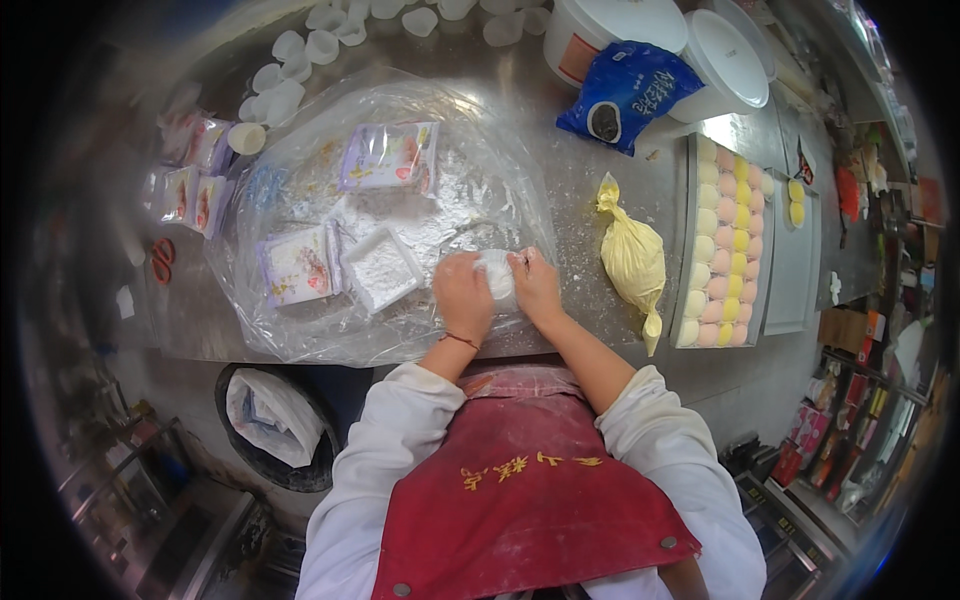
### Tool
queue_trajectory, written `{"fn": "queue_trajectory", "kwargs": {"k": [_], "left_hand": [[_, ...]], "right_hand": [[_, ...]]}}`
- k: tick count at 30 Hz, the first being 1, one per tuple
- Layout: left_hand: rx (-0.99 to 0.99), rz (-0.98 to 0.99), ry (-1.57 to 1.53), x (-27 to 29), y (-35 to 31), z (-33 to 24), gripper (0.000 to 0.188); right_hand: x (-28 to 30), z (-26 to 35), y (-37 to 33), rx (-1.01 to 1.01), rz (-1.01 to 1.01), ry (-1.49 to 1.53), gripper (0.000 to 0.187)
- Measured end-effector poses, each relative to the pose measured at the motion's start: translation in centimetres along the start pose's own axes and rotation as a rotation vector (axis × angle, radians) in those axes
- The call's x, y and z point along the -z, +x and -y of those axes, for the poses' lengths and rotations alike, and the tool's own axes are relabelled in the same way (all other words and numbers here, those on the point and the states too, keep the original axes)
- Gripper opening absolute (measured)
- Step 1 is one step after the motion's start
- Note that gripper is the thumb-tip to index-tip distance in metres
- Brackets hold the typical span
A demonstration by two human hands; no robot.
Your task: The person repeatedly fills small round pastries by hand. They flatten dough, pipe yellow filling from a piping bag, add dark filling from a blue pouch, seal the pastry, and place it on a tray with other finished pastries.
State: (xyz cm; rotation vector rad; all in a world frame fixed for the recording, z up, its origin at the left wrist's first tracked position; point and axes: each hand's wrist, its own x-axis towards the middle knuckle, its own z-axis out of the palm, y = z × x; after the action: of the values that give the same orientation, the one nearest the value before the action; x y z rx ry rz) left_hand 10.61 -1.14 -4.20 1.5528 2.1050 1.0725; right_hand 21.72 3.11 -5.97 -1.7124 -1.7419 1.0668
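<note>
Between my two hands, near the table's front edge, is a soft-looking white rounded piece [496,276], apparently dough. My left hand [464,292] is closed against its left side. The fingers of my right hand [536,284] are curled onto its right side. Under them, a clear plastic sheet [400,345] dusted with white powder covers the table. To the left of my hands, a square white tray [382,270] holds white powder. Two printed packets, one by the tray [298,268] and one farther back [390,157], lie on the sheet.
A tied yellow piping bag [634,255] lies to the right, beside a long tray [684,250] of pink, yellow and cream balls. Behind are a blue bag [632,95] and white tubs [722,65]. White cups [322,47], more packets [196,200] and red scissors [162,260] are at left.
</note>
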Motion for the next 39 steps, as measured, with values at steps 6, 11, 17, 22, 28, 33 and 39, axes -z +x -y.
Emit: {"fn": "queue_trajectory", "kwargs": {"k": [6, 11, 17, 22, 28, 33, 39], "left_hand": [[-0.122, 0.094, 0.068, -2.2, 0.0, -0.6, 0.026], [0.13, 0.211, -0.248, -2.1, -0.8, 1.7, 0.031], [0.86, 0.191, -1.626, 0.9, -0.3, 0.2, 0.032], [0.851, 0.182, -2.038, 4.2, 0.6, -3.3, 0.027], [0.626, 0.112, -2.03, 5.2, 0.4, -3.3, 0.029], [0.714, 0.128, -2.27, 5.9, 0.6, 0.2, 0.028], [0.68, 0.131, -2.414, 9.0, 0.0, 4.0, 0.032]], "right_hand": [[-0.5, -0.7, -0.2, 0.041, 0.049, -0.042, 0.026], [-0.8, -0.2, -1.2, -0.047, 0.255, 0.305, 0.032], [3.1, 4.4, -3.4, -0.044, 0.484, 0.425, 0.045], [6.0, 9.6, -4.8, 0.22, 0.451, 0.214, 0.056], [5.6, 12.6, -5.3, 0.501, 0.337, -0.071, 0.062], [2.7, 12.2, -5.0, 0.443, 0.291, -0.039, 0.064], [1.1, 6.5, -1.1, -0.398, 0.35, 0.643, 0.049]]}}
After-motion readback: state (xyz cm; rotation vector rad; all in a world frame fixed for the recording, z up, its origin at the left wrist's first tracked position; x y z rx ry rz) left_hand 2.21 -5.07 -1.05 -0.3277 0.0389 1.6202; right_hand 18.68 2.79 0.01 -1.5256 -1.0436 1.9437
